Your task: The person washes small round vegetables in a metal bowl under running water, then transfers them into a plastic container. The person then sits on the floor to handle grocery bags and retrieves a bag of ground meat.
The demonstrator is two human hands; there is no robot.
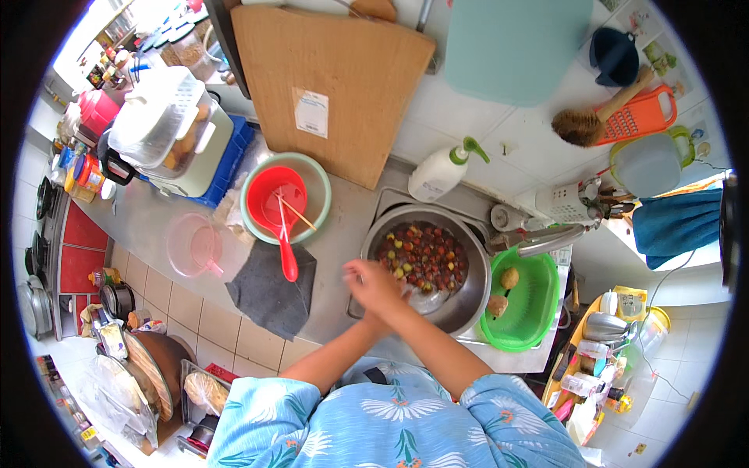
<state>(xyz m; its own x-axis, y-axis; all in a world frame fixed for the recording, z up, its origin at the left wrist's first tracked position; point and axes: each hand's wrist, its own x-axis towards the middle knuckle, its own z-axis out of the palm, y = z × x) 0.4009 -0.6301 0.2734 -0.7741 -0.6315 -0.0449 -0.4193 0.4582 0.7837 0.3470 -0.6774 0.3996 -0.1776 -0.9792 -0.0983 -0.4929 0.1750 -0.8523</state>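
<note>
A large metal bowl (481, 281) sits in the sink, holding many small dark red and yellowish-green round fruits (422, 253) in water. Something clear, perhaps plastic or glass, lies at the bowl's near side (428, 299). My forearms cross at the wrists. Reaching over to the left, my right hand (370, 283) is beside the bowl's left rim, blurred, with no held object visible. Mostly hidden beneath it, my left hand (404, 289) is at the bowl's near-left edge; its fingers and any contact with the clear thing cannot be made out.
On the counter stand a green basin (322, 205) with a red ladle (288, 251), a pink transparent jug (195, 243) and a grey cloth (275, 292). Right of the bowl, a green basket (526, 316) holds potato-like items. A pump bottle (436, 175) and faucet (550, 238) are behind.
</note>
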